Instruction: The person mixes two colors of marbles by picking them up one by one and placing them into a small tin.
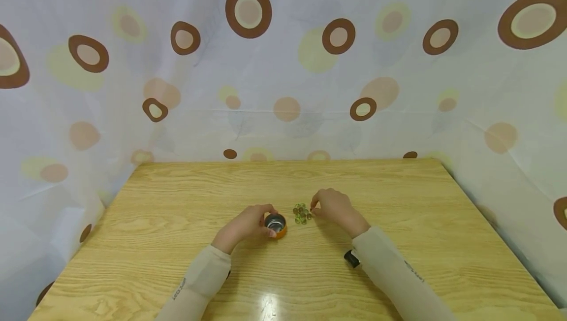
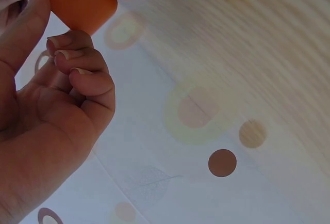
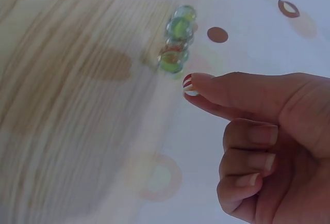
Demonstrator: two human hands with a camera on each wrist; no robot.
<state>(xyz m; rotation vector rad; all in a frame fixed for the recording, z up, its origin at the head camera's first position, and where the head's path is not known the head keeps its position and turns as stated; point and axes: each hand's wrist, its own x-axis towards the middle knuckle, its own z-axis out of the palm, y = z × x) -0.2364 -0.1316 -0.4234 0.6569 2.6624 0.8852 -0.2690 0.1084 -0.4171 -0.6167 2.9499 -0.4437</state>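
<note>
My left hand (image 1: pixel 246 223) grips a small orange cup (image 1: pixel 281 234) with a shiny metal inside, its thumb and fingers on opposite sides of the rim. The left wrist view shows the smooth orange outside of the cup (image 2: pixel 85 2) between thumb and fingertips. To the right of the cup lies a tight cluster of glass marbles (image 1: pixel 302 213), greenish and see-through. My right hand (image 1: pixel 335 206) is at the cluster's right side. Between its thumb and index finger it pinches a marble (image 3: pixel 188 85) with red and white stripes; the other fingers curl toward the palm.
The wooden table (image 1: pixel 186 188) has a glossy grain and a bright reflection near its front. A white cloth (image 1: pixel 283 65) with brown, peach and yellow round patterns hangs behind the table and along both sides.
</note>
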